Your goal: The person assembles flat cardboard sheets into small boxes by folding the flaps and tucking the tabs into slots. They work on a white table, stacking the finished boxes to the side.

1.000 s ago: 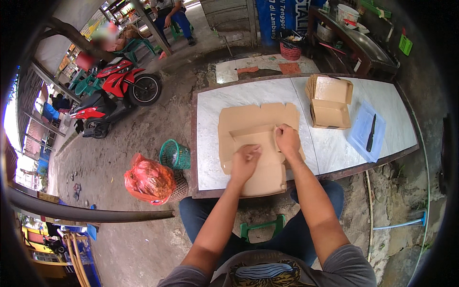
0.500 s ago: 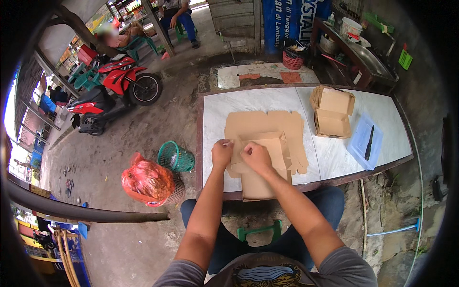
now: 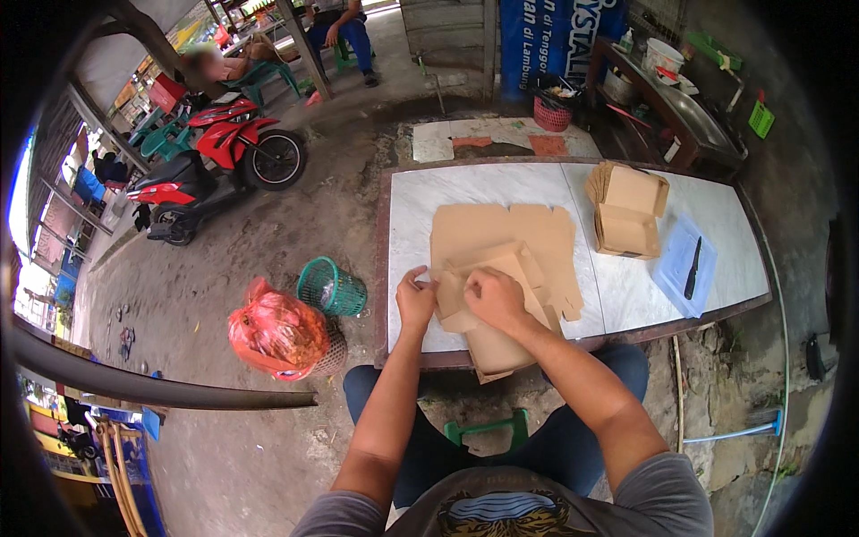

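On the table in front of me a brown cardboard box (image 3: 497,351) stands partly folded, its flaps up and its near end reaching over the table's front edge. It lies at a slant on flat cardboard blanks (image 3: 548,228). My right hand (image 3: 497,299) is closed over the box's left part, fingers curled at a flap; the fingertips are partly hidden. Beside the box's left edge is my left hand (image 3: 415,300), thumb and forefinger curved with a gap between them, the thumb close to the cardboard.
Folded brown boxes (image 3: 626,215) stand at the table's back right. Near them a knife (image 3: 693,268) lies on a clear bluish plastic container or lid (image 3: 673,279). Left of the table are a green basket (image 3: 333,288) and a red plastic bag (image 3: 276,331). A red motorbike (image 3: 215,161) stands farther off.
The box has turned to a slant, its near end shifting right. My left hand's thumb and forefinger have parted, while my right hand stays closed at the box.
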